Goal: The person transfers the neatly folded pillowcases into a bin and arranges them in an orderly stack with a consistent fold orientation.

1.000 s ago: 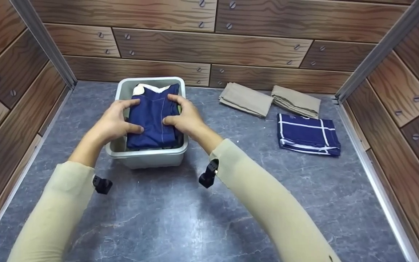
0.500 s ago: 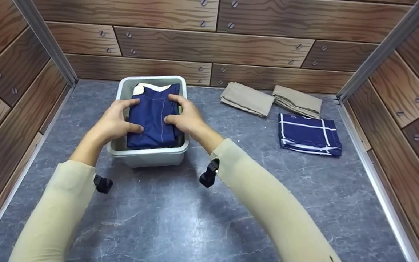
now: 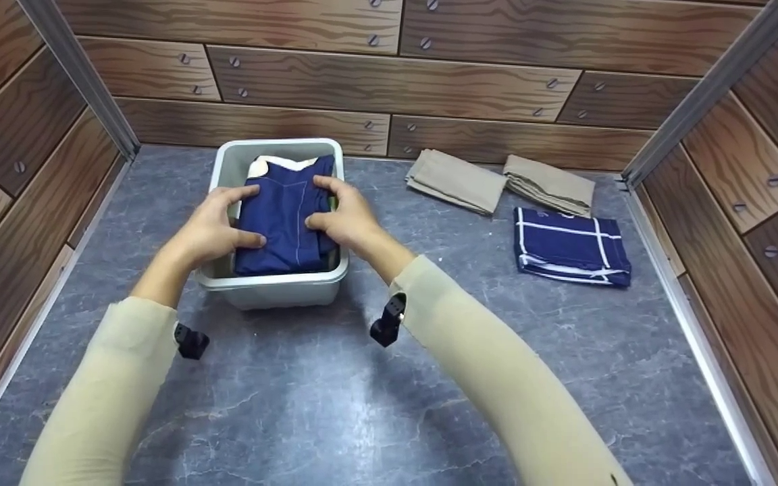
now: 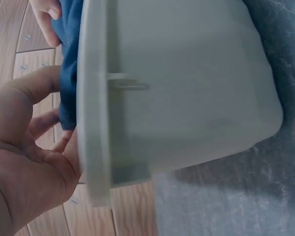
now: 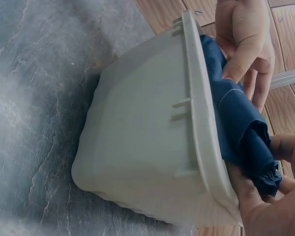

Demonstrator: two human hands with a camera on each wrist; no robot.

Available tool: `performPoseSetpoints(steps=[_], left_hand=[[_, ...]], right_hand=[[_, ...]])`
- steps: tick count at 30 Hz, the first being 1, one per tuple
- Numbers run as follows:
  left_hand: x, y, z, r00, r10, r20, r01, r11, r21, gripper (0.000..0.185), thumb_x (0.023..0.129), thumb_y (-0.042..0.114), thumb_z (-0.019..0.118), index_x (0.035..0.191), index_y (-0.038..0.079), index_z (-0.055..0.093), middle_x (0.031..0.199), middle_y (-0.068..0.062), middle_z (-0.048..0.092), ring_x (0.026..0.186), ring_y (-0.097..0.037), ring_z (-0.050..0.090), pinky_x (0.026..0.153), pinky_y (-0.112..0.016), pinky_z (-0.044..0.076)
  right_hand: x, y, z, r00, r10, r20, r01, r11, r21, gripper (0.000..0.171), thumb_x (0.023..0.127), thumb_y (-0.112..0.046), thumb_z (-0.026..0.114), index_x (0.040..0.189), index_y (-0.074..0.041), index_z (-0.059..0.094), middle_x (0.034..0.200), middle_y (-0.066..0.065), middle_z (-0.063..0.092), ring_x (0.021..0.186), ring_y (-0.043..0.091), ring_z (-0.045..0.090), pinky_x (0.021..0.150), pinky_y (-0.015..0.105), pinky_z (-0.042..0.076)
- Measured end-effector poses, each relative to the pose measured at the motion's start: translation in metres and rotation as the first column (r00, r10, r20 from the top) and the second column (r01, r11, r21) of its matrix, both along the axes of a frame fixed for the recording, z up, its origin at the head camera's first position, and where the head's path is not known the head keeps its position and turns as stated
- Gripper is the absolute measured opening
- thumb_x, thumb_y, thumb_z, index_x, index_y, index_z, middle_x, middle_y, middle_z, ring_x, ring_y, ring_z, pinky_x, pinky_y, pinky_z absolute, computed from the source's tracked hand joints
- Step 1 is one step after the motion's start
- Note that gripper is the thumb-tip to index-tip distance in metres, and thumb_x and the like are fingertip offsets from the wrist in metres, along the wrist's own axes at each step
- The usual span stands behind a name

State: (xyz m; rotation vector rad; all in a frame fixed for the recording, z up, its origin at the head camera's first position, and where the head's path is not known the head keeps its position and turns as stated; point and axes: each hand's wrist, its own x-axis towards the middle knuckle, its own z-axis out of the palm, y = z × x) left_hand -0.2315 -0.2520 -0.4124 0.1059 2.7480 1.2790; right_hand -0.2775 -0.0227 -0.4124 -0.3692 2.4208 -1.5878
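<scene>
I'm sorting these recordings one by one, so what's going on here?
A person's left hand and right hand grip a folded navy cloth with white stitching at the mouth of a grey plastic bin, part of it above the rim. To the right, two folded beige cloths and a white-striped navy cloth lie on the marbled surface.

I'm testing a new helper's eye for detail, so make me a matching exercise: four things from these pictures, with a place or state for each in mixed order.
Things
1. Bin
2. Navy cloth with a thin pale line
3. Navy cloth with crossing white lines
4. Two beige cloths

Places and states
A. Side by side near the back wall
B. Inside the bin
C. Pale grey, standing on the floor
D. Folded, in front of the beige cloths

Pairs: 1-C, 2-B, 3-D, 4-A
</scene>
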Motion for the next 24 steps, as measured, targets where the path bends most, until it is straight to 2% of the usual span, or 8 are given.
performPoseSetpoints(steps=[3,5,8,10,16,24], left_hand=[[-0.001,0.0,-0.006,1.0,-0.009,-0.006,0.009,1.0,0.027,0.088,0.077,0.007,0.083,0.153,0.007,0.038,0.151,-0.023,0.035,0.137,-0.039,0.035,0.118,-0.052,0.026],[-0.002,0.001,-0.01,1.0,-0.012,-0.007,0.012,0.998,0.067,0.088,0.077,0.005,0.082,0.153,0.008,0.038,0.15,-0.022,0.035,0.132,-0.039,0.043,0.115,-0.05,0.034],[-0.003,0.004,-0.013,1.0,-0.024,-0.02,0.026,0.992,0.125,0.089,0.078,0.002,0.081,0.154,0.008,0.036,0.149,-0.021,0.034,0.122,-0.04,0.053,0.102,-0.044,0.049],[-0.004,0.005,-0.015,0.999,-0.027,-0.038,0.033,0.989,0.143,0.089,0.078,0.001,0.081,0.154,0.009,0.036,0.148,-0.019,0.034,0.116,-0.04,0.057,0.094,-0.04,0.054],[-0.01,0.012,-0.017,0.997,-0.037,-0.065,0.045,0.989,0.139,0.087,0.079,0.004,0.081,0.154,0.012,0.038,0.149,-0.016,0.035,0.114,-0.037,0.058,0.09,-0.037,0.054],[-0.02,0.026,-0.016,0.994,-0.066,-0.085,0.076,0.988,0.132,0.087,0.077,0.005,0.082,0.153,0.013,0.041,0.148,-0.013,0.038,0.11,-0.036,0.058,0.091,-0.041,0.052]], right_hand=[[0.0,0.002,0.0,1.0,-0.005,-0.009,0.005,0.999,0.046,0.075,0.075,-0.001,0.076,0.145,-0.015,0.052,0.143,0.007,0.055,0.124,0.018,0.051,0.108,0.028,0.041],[0.0,0.005,-0.001,1.0,-0.004,-0.014,0.005,0.997,0.071,0.075,0.075,-0.002,0.076,0.145,-0.017,0.052,0.144,0.006,0.054,0.124,0.018,0.051,0.108,0.028,0.041],[0.0,0.009,-0.001,1.0,-0.005,-0.015,0.006,0.997,0.08,0.075,0.076,-0.002,0.076,0.145,-0.016,0.052,0.143,0.006,0.054,0.122,0.018,0.052,0.106,0.028,0.042],[-0.001,0.012,-0.001,1.0,0.001,-0.023,0.001,0.996,0.087,0.075,0.076,-0.002,0.075,0.146,-0.015,0.051,0.143,0.006,0.055,0.122,0.018,0.052,0.106,0.028,0.042],[-0.002,0.021,0.001,0.999,-0.005,-0.049,0.011,0.992,0.127,0.076,0.074,-0.003,0.074,0.146,-0.015,0.051,0.142,0.008,0.055,0.122,0.019,0.051,0.107,0.03,0.041],[-0.005,0.037,0.001,0.999,-0.043,-0.02,0.044,0.997,0.063,0.075,0.075,0.002,0.073,0.146,-0.011,0.05,0.138,0.011,0.057,0.119,0.02,0.056,0.103,0.03,0.046]])
